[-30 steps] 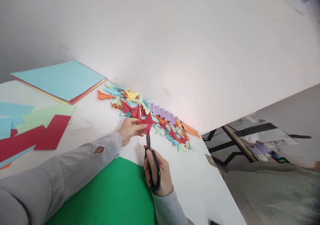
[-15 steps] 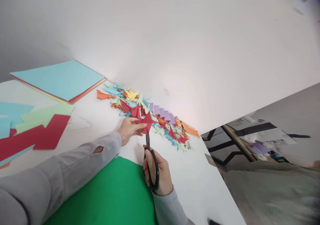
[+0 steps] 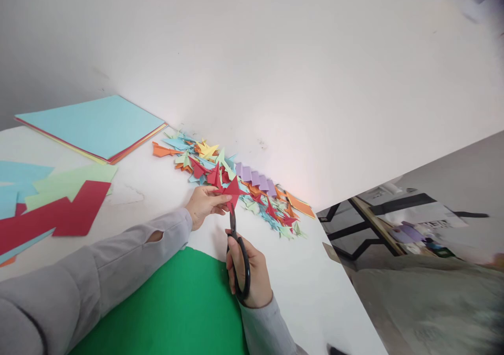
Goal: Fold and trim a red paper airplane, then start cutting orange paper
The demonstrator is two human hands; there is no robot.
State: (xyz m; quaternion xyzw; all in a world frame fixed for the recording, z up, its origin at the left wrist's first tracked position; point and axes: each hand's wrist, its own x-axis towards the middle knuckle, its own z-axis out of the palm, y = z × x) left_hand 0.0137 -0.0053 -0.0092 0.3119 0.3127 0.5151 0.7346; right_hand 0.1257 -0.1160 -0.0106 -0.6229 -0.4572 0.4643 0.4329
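My left hand (image 3: 203, 204) pinches a small folded red paper piece (image 3: 235, 189) just above the white table (image 3: 307, 286). My right hand (image 3: 252, 271) is closed round the black handles of a pair of scissors (image 3: 237, 250), whose blades point up and meet the lower edge of the red piece. Behind the red piece lies a long heap of coloured paper scraps (image 3: 232, 179) along the wall: red, blue, orange, yellow, green and a pleated purple strip (image 3: 255, 177).
A green sheet (image 3: 177, 307) lies under my forearms at the near edge. A stack of paper with a light blue top sheet (image 3: 94, 126) sits at the back left. Cut red (image 3: 59, 216), pale green and blue sheets lie at the far left. The table's edge drops off at the right.
Almost nothing differs. The scissor handles sit a touch closer together, and both hands stay in place at the red piece.
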